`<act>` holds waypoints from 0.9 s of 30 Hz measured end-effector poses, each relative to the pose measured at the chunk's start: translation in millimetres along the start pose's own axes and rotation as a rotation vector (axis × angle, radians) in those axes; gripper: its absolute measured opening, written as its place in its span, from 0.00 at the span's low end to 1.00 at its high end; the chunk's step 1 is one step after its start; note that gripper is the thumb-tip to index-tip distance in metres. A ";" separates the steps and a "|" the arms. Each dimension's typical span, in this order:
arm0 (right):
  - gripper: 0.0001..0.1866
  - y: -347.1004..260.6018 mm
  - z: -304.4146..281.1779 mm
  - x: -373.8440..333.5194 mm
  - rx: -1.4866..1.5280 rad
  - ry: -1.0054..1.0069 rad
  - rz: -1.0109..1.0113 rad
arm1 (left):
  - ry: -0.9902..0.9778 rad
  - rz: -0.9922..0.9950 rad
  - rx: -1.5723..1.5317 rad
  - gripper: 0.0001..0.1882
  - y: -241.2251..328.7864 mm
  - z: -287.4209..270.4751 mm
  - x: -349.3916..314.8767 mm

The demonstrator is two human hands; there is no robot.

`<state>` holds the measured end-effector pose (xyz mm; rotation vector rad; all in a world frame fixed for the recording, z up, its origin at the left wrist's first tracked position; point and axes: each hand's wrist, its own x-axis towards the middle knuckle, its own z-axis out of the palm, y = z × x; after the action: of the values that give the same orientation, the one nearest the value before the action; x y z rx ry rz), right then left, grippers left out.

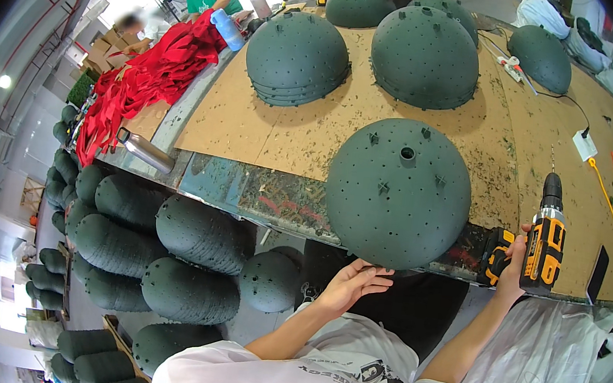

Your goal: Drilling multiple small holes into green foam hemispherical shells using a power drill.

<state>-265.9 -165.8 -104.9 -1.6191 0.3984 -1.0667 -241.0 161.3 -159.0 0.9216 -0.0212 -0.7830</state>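
A dark green hollow dome (pixel 396 202), dotted with small holes and short pegs, sits at the table's near edge with one larger round hole near its top. Below it, my left hand (pixel 354 291) has its fingers at the dome's near rim, thumb and fingertips closed against it; the fingertips are partly hidden under the rim. My right hand (pixel 511 272) wraps round the handle of a yellow-and-black cordless drill (pixel 544 245), right of the dome. The drill's thin bit points away from me, and its battery shows on the left of my hand.
More green domes (pixel 297 58) stand stacked farther back, beside another dome stack (pixel 425 57). Red straps (pixel 149 75), a steel bottle (pixel 145 150) and a blue bottle (pixel 227 29) lie at left. A phone (pixel 598 275) and power strip (pixel 584 146) lie right. Co-workers sit beyond.
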 end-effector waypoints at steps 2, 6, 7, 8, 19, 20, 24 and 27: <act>0.13 2.9 -0.2 0.8 0.026 0.013 -0.024 | -0.034 0.012 -0.016 0.16 -0.9 0.6 0.7; 0.13 8.3 -3.3 1.7 -0.002 -0.013 -0.049 | -0.042 0.026 0.020 0.17 4.9 5.1 -2.2; 0.13 9.0 -4.1 1.1 -0.003 -0.016 -0.048 | -0.050 0.037 0.035 0.17 6.7 6.1 -2.6; 0.13 8.9 -5.2 0.7 -0.003 -0.017 -0.021 | -0.058 0.049 0.050 0.18 8.2 7.1 -3.1; 0.12 4.0 -3.4 2.0 -0.023 -0.010 -0.021 | -0.080 0.110 0.063 0.19 17.7 12.1 -4.7; 0.12 3.4 -2.7 2.1 -0.023 -0.010 -0.020 | -0.079 0.118 0.068 0.19 18.0 13.0 -4.8; 0.13 4.4 -2.5 3.0 -0.002 -0.013 -0.045 | -0.077 0.126 0.067 0.19 19.9 16.7 -4.4; 0.13 6.5 -2.2 3.7 0.007 -0.014 -0.041 | -0.092 0.139 0.047 0.19 21.0 18.3 -3.0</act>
<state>-264.0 -172.0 -109.2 -1.6337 0.3525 -1.0856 -236.8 157.7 -131.5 0.9180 -0.1828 -0.6971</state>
